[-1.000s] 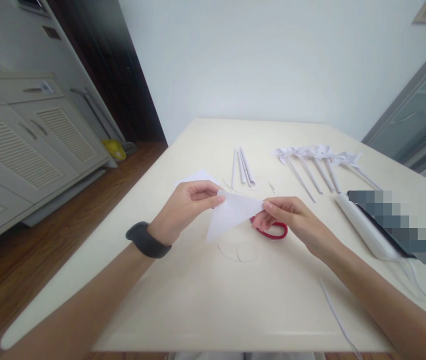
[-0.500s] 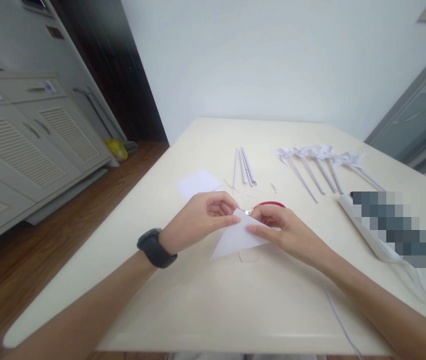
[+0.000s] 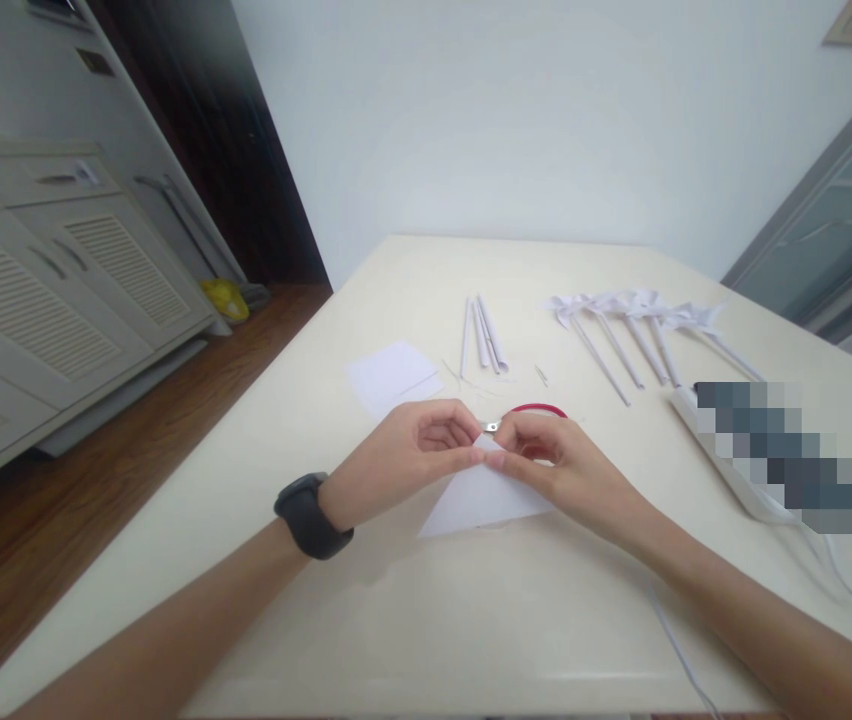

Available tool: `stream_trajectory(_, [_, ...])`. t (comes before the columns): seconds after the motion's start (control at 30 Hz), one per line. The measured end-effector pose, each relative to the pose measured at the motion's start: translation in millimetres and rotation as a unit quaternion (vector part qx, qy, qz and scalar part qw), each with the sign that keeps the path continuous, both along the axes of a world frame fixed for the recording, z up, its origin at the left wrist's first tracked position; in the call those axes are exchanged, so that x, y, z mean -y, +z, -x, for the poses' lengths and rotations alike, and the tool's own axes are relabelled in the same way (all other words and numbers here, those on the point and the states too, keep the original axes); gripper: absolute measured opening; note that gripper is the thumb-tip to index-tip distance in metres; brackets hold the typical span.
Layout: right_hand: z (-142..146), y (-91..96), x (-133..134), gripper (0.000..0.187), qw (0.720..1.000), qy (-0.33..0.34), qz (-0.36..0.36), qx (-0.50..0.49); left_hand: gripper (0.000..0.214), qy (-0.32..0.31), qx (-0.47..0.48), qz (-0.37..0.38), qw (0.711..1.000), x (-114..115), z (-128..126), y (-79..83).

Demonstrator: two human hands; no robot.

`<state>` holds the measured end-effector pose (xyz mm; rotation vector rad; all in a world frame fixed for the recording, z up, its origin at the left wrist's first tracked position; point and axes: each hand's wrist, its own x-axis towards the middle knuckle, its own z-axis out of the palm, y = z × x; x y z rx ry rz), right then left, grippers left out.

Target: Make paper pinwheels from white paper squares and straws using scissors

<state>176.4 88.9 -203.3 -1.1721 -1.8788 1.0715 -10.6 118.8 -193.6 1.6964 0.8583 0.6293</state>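
Observation:
A folded white sheet of paper [image 3: 486, 502] with a triangular outline is held just above the table. My left hand [image 3: 418, 440] pinches its upper corner between thumb and fingers. Right beside it, my right hand [image 3: 546, 450] pinches the same corner, the two thumbs touching or nearly so. Behind the hands lie scissors with red handles [image 3: 538, 408], partly hidden by my right fingers. Flat white paper sheets [image 3: 394, 375] rest beyond my left hand.
Several rolled paper sticks [image 3: 483, 335] lie mid-table. Paper pinwheels on sticks [image 3: 643, 305] are lined up at the back right. A white object [image 3: 718, 460], partly pixelated, sits at the right with a cord [image 3: 677, 645] near the front edge. Thin wires [image 3: 541, 375] lie behind the scissors.
My right thumb and fingers have slid left and up along the paper to the corner beside my left thumb. The paper sits slightly lower in view.

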Motion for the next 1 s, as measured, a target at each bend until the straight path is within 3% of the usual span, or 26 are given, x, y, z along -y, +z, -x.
stream_trajectory(0.23, [-0.4,2.9,-0.4,0.02,0.998,-0.019,0.031,-0.049,0.016,-0.032,0.007,0.041,0.999,0.2,1.3,3.3])
stream_trajectory(0.63, [0.6,2.7,0.8,0.021,1.0,-0.028,0.013,0.002,0.016,-0.043,-0.014,0.051,0.998,0.8,1.3,7.1])
stream_trajectory(1.0, [-4.3,5.5,0.7,0.021,0.997,-0.044,0.043,-0.05,0.013,-0.068,-0.002,0.046,0.997,2.3,1.1,9.5])
